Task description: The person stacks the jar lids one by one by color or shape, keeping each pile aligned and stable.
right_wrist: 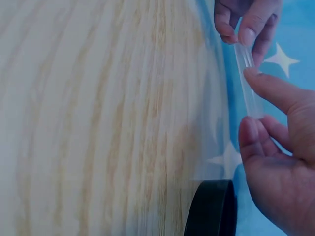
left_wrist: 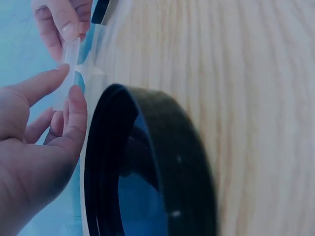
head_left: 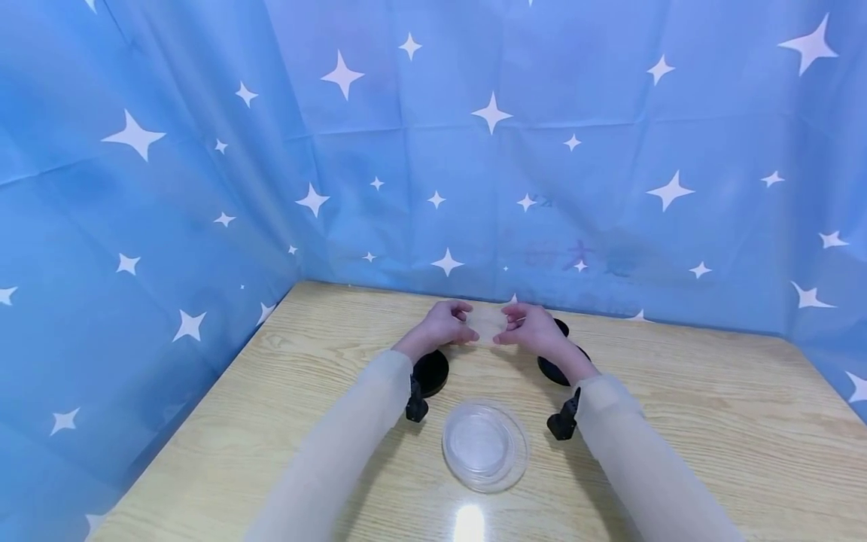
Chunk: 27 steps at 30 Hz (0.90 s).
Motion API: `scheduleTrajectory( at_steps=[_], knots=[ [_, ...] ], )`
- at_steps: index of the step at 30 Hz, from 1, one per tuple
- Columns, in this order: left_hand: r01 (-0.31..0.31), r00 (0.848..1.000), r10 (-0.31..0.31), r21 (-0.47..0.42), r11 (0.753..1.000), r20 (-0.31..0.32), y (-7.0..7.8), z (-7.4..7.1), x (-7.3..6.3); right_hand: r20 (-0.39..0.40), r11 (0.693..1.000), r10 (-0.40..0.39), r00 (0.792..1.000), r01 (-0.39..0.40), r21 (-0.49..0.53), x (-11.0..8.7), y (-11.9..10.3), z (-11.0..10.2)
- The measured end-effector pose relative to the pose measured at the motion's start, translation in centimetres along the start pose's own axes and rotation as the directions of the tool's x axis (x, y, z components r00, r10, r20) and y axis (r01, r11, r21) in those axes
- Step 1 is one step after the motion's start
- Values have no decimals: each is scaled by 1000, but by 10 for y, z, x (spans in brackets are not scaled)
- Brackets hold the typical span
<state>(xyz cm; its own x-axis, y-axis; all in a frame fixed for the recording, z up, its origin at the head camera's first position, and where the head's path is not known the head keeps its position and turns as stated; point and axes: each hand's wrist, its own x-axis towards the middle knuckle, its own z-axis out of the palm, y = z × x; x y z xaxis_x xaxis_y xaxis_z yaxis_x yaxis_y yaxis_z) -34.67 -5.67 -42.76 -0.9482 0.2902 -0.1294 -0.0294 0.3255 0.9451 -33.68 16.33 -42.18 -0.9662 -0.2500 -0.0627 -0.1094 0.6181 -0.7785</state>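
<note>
A thin, translucent whitish plastic piece [head_left: 487,322] is held up between both hands near the back of the table. It is seen almost edge-on in the left wrist view, and its exact kind cannot be told. My left hand [head_left: 445,322] pinches its left side between thumb and fingers. On the opposite side, my right hand [head_left: 531,327] grips it the same way. Behind my left hand, a black round shallow container [left_wrist: 192,162] stands on the table. A black round piece [right_wrist: 211,209] is near my right hand, partly cut off in the right wrist view.
Nearer the front lies a clear round plastic dish or lid [head_left: 484,452]. Under my right forearm is a black disc [head_left: 552,370], with another black round thing [head_left: 561,327] partly hidden behind my hand. A blue star-patterned curtain [head_left: 433,150] borders the wooden table [head_left: 711,406].
</note>
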Motion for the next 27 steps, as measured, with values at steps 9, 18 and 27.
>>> scheduleTrajectory(
  at_steps=[9,18,27],
  knots=[
    [-64,998,64,34,997,6,6,-3,-16,-26,999,-50,998,51,18,-21,-10,-2],
    [-129,990,130,-26,991,56,13,-1,-45,-58,994,-108,992,109,15,-51,-17,-5],
    [-165,980,167,-29,986,111,14,-3,-88,-70,990,-136,988,138,25,-89,-34,6]
  ],
)
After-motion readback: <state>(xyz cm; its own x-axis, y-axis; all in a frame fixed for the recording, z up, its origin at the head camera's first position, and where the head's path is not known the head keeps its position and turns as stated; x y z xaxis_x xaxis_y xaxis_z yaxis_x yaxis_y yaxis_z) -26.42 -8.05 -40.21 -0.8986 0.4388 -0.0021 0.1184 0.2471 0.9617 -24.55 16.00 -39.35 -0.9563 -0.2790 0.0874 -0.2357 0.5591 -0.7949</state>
